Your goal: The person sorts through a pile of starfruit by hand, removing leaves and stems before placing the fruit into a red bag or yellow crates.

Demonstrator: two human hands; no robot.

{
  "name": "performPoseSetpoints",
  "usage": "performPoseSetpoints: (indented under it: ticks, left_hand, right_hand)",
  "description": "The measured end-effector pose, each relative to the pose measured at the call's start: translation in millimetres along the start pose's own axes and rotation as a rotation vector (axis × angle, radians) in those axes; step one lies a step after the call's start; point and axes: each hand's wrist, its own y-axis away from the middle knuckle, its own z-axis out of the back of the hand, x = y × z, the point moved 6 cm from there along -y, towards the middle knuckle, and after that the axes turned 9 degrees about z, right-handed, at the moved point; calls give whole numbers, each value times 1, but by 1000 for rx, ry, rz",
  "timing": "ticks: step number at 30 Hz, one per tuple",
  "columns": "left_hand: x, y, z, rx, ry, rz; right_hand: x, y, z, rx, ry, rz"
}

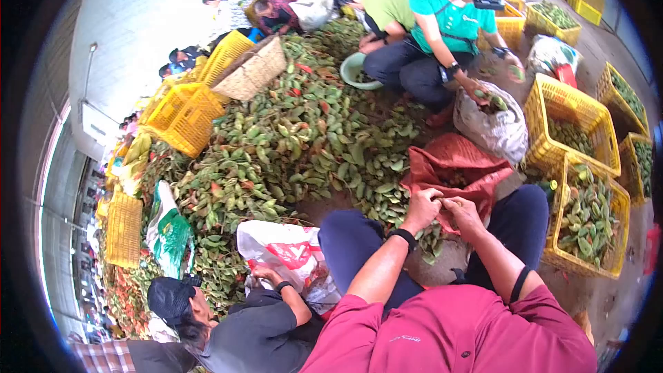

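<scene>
My left hand (423, 208) and my right hand (463, 213) meet over the near edge of an open red woven sack (442, 155). The fingers of both are pinched together, almost touching, and I cannot tell what small thing they hold. Just under the hands, between my knees, shows a clump of green leaf-shaped pieces (431, 243). Small brownish-green bits lie in the sack's mouth. A broad heap of green and reddish leaf-shaped pieces (297, 131) spreads over the floor ahead and to the left.
Yellow crates (570, 117) stand at my right, one filled with green pieces (587, 224). A stuffed white sack (494, 124) sits beyond the red one, near a person in green (449, 14). Close at left another person (255, 331) handles a white-and-red bag (283, 249).
</scene>
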Motion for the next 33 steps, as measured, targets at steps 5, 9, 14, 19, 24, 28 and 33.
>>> performPoseSetpoints:
  ticks: [5, 9, 14, 19, 24, 28, 33]
  left_hand:
    - [11, 4, 4, -94, -87, -65]
    - [10, 3, 0, -170, -277, -378]
    - [-30, 8, 12, -20, -164, -247]
    - [-42, 15, 19, -34, 99, -95]
    - [-60, 14, 16, -24, 134, -102]
    - [-41, 5, 7, 132, 495, 207]
    - [-15, -5, 15, 144, 986, 455]
  right_hand:
    - [-11, -3, -3, -51, 85, 108]
    - [4, -9, -14, -2, 927, 910]
    - [23, -3, -3, -97, 688, 685]
    - [72, 26, 5, -169, 515, 514]
    - [88, 27, 11, -104, 502, 564]
    - [92, 19, 13, -15, 486, 524]
    - [66, 3, 34, -64, -176, 141]
